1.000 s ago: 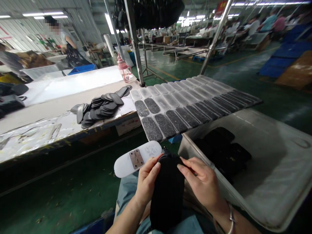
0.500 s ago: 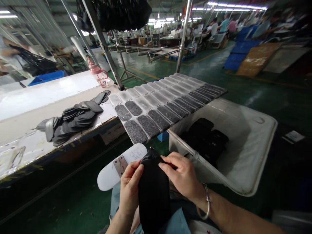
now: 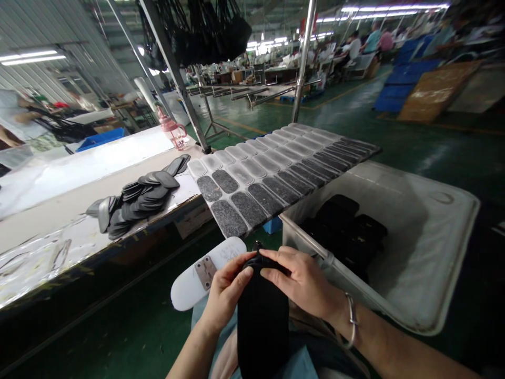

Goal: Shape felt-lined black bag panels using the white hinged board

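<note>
A long black fabric piece [image 3: 262, 321] hangs over my lap, its upper end pulled over something hidden. My left hand [image 3: 231, 287] pinches the left side of that upper end between thumb and fingers. On the right side, my right hand [image 3: 302, 276] grips the same end, thumb below and index finger on top. A white rounded board [image 3: 185, 287] with a metal hinge plate [image 3: 205, 272] sticks out to the left, just beside my left hand. Beyond both hands lies a tilted panel [image 3: 272, 163] bearing rows of grey and dark oval pads.
Dark oval pads [image 3: 138, 202] are heaped on the left table [image 3: 47, 181], with a pink bottle [image 3: 172, 129] farther back. A white bin [image 3: 426, 252] on the right holds black pieces [image 3: 347, 226]. Metal posts [image 3: 303, 63] rise behind the panel. A person stands far left.
Both hands have drawn closer together at the top of the black piece. The view has shifted, so the surroundings appear farther right and slightly lower.
</note>
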`<state>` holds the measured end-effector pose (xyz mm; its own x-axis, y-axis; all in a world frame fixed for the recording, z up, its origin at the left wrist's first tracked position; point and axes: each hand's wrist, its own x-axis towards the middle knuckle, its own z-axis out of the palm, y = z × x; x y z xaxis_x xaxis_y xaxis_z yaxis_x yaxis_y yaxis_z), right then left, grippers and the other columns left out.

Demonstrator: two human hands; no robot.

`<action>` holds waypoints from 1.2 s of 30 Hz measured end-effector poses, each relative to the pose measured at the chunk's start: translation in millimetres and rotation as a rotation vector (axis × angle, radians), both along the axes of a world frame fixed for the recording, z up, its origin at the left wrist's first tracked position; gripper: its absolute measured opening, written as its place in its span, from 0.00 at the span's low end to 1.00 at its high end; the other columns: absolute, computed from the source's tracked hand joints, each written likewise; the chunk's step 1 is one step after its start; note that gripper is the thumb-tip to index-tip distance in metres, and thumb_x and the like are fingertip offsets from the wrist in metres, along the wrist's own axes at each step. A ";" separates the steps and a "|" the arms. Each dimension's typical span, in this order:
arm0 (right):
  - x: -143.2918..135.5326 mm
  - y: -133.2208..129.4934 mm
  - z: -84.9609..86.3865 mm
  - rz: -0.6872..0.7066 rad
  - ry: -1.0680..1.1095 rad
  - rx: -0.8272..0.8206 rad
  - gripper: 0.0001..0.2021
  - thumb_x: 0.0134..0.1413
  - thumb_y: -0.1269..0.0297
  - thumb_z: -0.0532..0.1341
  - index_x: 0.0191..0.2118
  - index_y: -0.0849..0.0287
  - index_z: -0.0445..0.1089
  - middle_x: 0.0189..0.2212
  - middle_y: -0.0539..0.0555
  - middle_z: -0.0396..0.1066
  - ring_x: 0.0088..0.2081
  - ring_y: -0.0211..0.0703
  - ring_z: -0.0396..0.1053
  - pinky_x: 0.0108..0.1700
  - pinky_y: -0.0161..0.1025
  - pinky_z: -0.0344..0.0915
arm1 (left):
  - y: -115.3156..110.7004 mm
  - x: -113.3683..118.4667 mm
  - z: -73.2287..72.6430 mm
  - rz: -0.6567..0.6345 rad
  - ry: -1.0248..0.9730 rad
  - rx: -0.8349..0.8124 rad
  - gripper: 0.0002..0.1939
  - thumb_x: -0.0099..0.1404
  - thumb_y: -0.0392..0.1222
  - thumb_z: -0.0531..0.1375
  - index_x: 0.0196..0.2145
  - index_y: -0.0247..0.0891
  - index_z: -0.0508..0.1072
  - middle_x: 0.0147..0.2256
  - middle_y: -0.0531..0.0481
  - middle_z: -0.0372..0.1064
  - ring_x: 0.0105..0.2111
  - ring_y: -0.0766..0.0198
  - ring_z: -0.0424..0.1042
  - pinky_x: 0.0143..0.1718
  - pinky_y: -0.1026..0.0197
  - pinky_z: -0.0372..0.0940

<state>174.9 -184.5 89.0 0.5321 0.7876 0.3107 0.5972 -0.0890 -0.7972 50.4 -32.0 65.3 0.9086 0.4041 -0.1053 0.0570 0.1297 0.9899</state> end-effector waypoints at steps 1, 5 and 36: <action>-1.4 0.8 -0.2 -0.015 -0.006 0.004 0.16 0.59 0.61 0.60 0.50 0.60 0.72 0.36 0.55 0.73 0.40 0.40 0.71 0.44 0.35 0.68 | -2.0 1.7 0.7 0.033 -0.010 0.028 0.14 0.63 0.46 0.61 0.46 0.45 0.75 0.44 0.51 0.74 0.45 0.62 0.70 0.47 0.66 0.62; -7.1 2.5 -3.7 -0.033 -0.012 0.033 0.14 0.59 0.63 0.59 0.49 0.60 0.73 0.36 0.55 0.74 0.39 0.40 0.72 0.43 0.35 0.68 | -9.6 6.3 3.2 0.128 -0.030 0.147 0.10 0.61 0.46 0.63 0.40 0.43 0.76 0.38 0.52 0.75 0.39 0.64 0.71 0.41 0.67 0.63; -27.9 -28.9 -42.2 -0.224 0.173 -0.085 0.09 0.57 0.60 0.61 0.37 0.60 0.73 0.31 0.54 0.70 0.32 0.40 0.68 0.35 0.37 0.65 | -5.7 33.4 -27.0 0.420 0.040 0.159 0.17 0.58 0.52 0.63 0.40 0.39 0.78 0.39 0.49 0.75 0.44 0.56 0.71 0.49 0.57 0.62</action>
